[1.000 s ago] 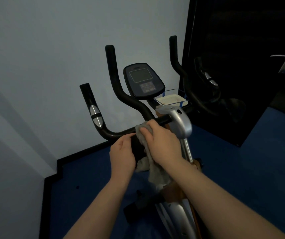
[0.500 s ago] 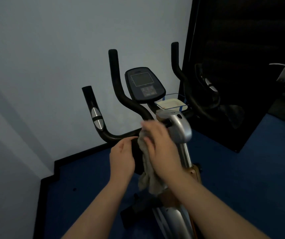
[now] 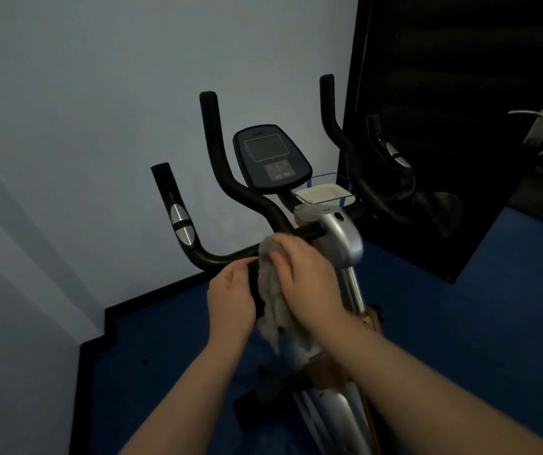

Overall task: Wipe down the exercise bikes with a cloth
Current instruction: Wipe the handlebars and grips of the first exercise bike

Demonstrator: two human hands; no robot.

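An exercise bike stands before me, with black handlebars (image 3: 217, 178), a dark console (image 3: 271, 157) and a silver stem cover (image 3: 340, 234). My right hand (image 3: 306, 277) holds a grey cloth (image 3: 271, 307) against the crossbar just left of the stem cover; the cloth's loose end hangs below the bar. My left hand (image 3: 230, 300) grips the black bar beside the cloth, thumb on top. The bar section under both hands is hidden.
A pale wall runs behind the bike, with black skirting (image 3: 152, 297) over blue floor (image 3: 460, 323). A dark mirror panel (image 3: 460, 93) on the right reflects the handlebars. A clear tray holding a cream box (image 3: 324, 193) sits behind the stem. A door handle (image 3: 531, 113) shows far right.
My right hand slid the cloth a little along the bar near the stem cover and the cloth hangs lower. My left hand kept its grip. The view dropped slightly.
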